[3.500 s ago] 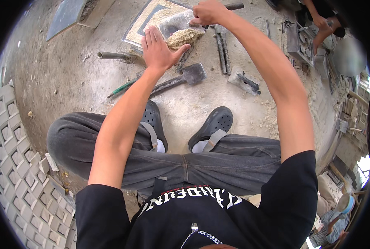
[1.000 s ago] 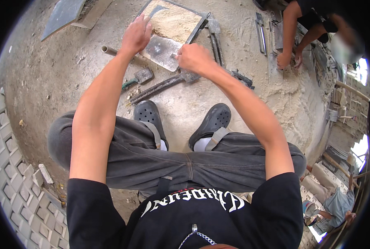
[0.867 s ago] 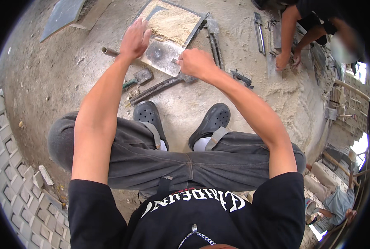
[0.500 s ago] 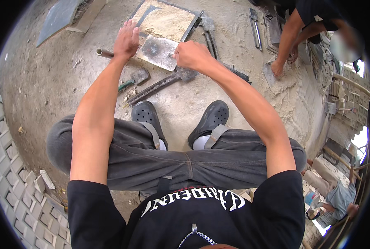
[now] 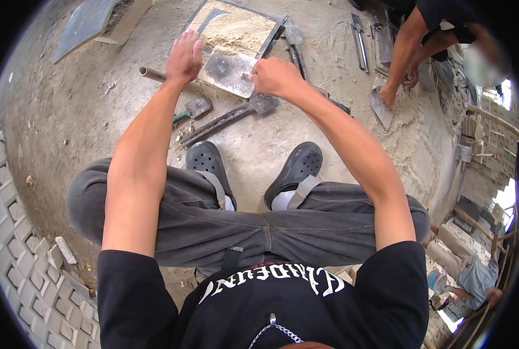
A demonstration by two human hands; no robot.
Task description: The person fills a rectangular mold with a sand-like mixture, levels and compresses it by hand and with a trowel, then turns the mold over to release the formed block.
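Observation:
I squat over a flat grey metal plate (image 5: 227,71) that lies at the near edge of a square frame filled with sand (image 5: 236,26). My left hand (image 5: 184,55) lies with its fingers stretched along the plate's left edge and holds it. My right hand (image 5: 274,75) is closed on the plate's right corner. A dark smudge marks the middle of the plate. My two dark clogs (image 5: 204,163) stand on the sandy ground just below.
A long hammer (image 5: 230,116), a small green-handled tool (image 5: 192,107) and a short pipe (image 5: 149,72) lie near my hands. At the upper right a co-worker's hand (image 5: 387,93) works by a metal blade (image 5: 381,110). Patterned paving blocks (image 5: 15,244) fill the lower left.
3.5 s ago my right hand was far over the frame by a sandy lump and my left hand hovered open. Both hands have since settled on the plate and hardly moved.

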